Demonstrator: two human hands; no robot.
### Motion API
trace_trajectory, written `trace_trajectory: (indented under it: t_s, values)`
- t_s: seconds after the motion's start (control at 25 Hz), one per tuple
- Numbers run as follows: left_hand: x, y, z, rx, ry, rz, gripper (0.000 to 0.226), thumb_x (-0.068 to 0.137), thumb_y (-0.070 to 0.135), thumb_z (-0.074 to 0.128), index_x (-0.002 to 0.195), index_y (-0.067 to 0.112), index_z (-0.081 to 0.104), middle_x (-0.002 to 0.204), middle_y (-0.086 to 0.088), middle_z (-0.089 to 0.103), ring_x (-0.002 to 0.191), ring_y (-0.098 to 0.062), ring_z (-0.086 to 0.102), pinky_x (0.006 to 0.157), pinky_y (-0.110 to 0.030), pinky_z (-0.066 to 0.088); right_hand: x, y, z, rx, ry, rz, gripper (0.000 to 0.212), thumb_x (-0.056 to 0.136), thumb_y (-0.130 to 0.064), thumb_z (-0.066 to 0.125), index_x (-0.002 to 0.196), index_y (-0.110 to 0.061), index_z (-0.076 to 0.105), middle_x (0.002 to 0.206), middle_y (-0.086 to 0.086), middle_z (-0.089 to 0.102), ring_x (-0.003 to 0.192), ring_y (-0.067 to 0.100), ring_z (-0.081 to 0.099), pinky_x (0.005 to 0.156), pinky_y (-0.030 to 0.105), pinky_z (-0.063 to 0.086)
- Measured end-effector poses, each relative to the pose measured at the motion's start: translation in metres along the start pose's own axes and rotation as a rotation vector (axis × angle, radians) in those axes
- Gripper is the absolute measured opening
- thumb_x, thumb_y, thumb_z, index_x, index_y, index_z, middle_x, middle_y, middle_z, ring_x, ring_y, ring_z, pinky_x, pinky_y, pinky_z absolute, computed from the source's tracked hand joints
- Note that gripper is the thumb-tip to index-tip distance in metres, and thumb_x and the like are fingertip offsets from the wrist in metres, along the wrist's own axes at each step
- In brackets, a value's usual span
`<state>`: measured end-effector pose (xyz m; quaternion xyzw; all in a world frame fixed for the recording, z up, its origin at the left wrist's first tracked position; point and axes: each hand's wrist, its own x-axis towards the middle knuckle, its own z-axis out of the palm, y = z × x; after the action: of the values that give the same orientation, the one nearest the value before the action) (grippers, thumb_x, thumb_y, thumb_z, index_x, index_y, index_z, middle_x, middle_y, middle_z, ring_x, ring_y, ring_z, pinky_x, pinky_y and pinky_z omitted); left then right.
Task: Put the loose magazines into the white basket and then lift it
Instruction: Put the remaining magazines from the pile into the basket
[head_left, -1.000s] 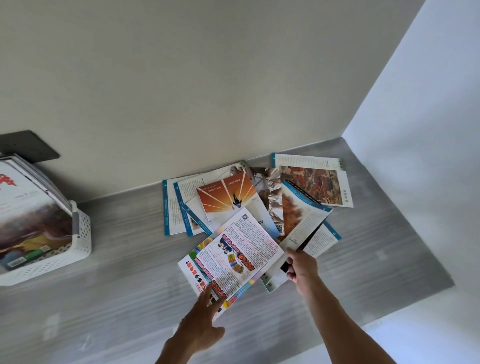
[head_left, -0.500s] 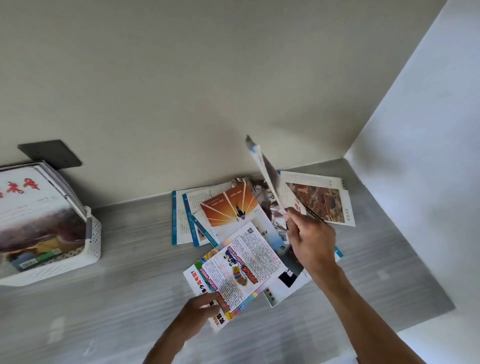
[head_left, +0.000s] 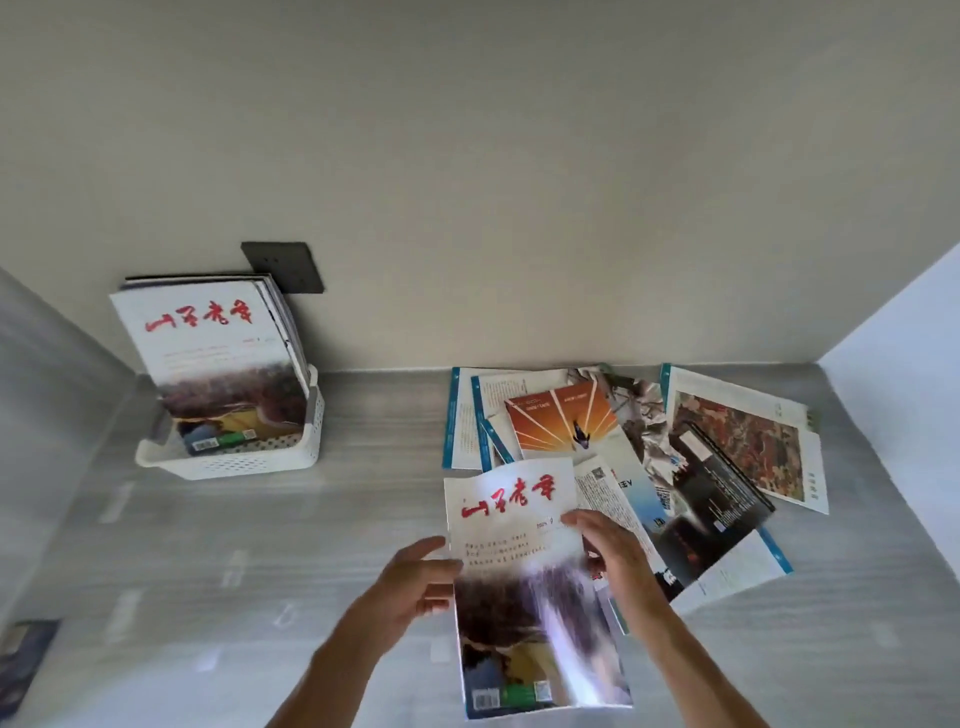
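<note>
Grey wood-grain worktop (head_left: 363, 519) meets a cream wall, with a dark wall plate (head_left: 283, 266) at 11 o'clock. At 6 o'clock both hands hold a white magazine with red script (head_left: 524, 582), long axis running 12 to 6, title end away from the person. Left hand (head_left: 415, 587) fingers curl on its left edge; right hand (head_left: 613, 556) fingers grip the right edge. The white basket (head_left: 249, 462) at 10 o'clock holds upright magazines (head_left: 213, 353). Loose magazines (head_left: 649, 441) fan out at 2 o'clock.
</note>
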<state>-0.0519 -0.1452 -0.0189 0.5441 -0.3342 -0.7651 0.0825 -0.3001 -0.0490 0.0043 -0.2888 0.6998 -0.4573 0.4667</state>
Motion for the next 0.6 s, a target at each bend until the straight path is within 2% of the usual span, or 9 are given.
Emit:
trace_trajectory:
  t_s: [0.08,0.12,0.16,0.24,0.28,0.36,0.48,0.6]
  values:
    - [-0.003,-0.007,-0.001,0.15,0.19,0.003,0.037,0.077,-0.001,0.063,0.108,0.018,0.07,0.081,0.001,0.078,0.071,-0.017,0.068,0.061,-0.026,0.043,0.0,-0.006,0.015,-0.043,-0.031,-0.058,0.029,0.085,0.001,0.061,0.09,-0.024,0.074,0.072,-0.002,0.064,0.065,0.018,0.054,0.053,0.018,0.039]
    - [-0.005,-0.006,-0.005,0.126,0.27,0.034,0.036,0.075,-0.004,0.059,0.102,0.016,0.073,0.072,0.003,0.075,0.062,-0.014,0.063,0.056,-0.023,0.041,0.002,-0.013,0.022,-0.052,-0.039,-0.1,0.033,0.083,0.006,0.062,0.09,-0.024,0.074,0.061,0.002,0.054,0.058,0.017,0.044,0.052,0.021,0.033]
    - [-0.008,-0.003,-0.012,0.079,0.315,0.073,0.035,0.075,-0.005,0.057,0.098,0.014,0.075,0.067,0.003,0.073,0.056,-0.013,0.059,0.052,-0.022,0.04,0.005,-0.021,0.03,-0.04,-0.045,-0.132,0.034,0.081,0.008,0.062,0.09,-0.023,0.073,0.058,0.01,0.049,0.057,0.016,0.04,0.053,0.024,0.03]
    - [-0.018,0.01,-0.029,-0.062,0.305,0.133,0.032,0.078,-0.001,0.058,0.099,0.017,0.075,0.073,-0.001,0.071,0.054,-0.016,0.059,0.052,-0.023,0.044,0.011,-0.043,0.048,0.02,-0.084,-0.166,0.031,0.082,0.008,0.062,0.09,-0.02,0.071,0.065,0.023,0.046,0.062,0.018,0.04,0.058,0.027,0.03]
    - [-0.023,0.016,-0.039,-0.142,0.272,0.155,0.029,0.082,0.004,0.058,0.102,0.019,0.074,0.08,-0.002,0.071,0.056,-0.019,0.061,0.054,-0.025,0.047,0.013,-0.053,0.059,0.059,-0.112,-0.176,0.03,0.082,0.008,0.062,0.09,-0.019,0.07,0.067,0.021,0.048,0.064,0.018,0.042,0.059,0.027,0.032]
    - [-0.033,0.032,-0.066,-0.262,0.292,0.199,0.019,0.094,0.015,0.055,0.104,0.021,0.07,0.092,-0.004,0.075,0.066,-0.026,0.071,0.057,-0.028,0.052,0.019,-0.076,0.09,0.103,-0.17,-0.185,0.029,0.081,0.008,0.064,0.091,-0.017,0.072,0.072,0.007,0.061,0.068,0.013,0.05,0.062,0.021,0.039]
    - [-0.05,0.062,-0.115,-0.394,0.531,0.257,0.012,0.096,0.019,0.056,0.102,0.016,0.066,0.096,-0.01,0.074,0.073,-0.029,0.072,0.057,-0.031,0.06,0.032,-0.107,0.138,0.017,-0.18,-0.224,0.031,0.083,0.003,0.066,0.094,-0.024,0.076,0.085,-0.014,0.072,0.072,0.004,0.06,0.065,0.011,0.046]
    - [-0.076,0.095,-0.169,-0.482,0.666,0.438,0.004,0.092,0.011,0.061,0.091,0.01,0.065,0.092,-0.011,0.073,0.071,-0.029,0.068,0.054,-0.024,0.059,0.045,-0.14,0.185,-0.135,-0.192,-0.303,0.03,0.085,-0.001,0.064,0.103,-0.024,0.073,0.096,-0.014,0.072,0.073,-0.004,0.061,0.067,0.007,0.045]
